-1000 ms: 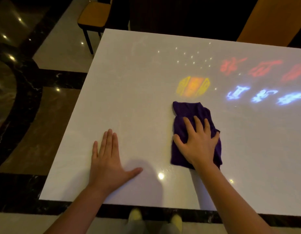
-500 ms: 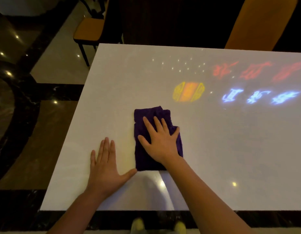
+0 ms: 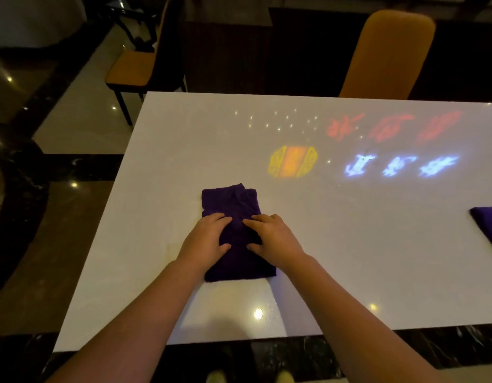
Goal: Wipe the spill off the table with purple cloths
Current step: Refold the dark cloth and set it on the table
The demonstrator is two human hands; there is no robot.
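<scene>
The left hand now joins the right hand on the purple cloth. Both lie open and flat, pressing it on the table, ready to wipe harder.

Your left hand leaves the table and joins your right hand on the purple cloth (now further left); a second cloth enters at right.
</scene>
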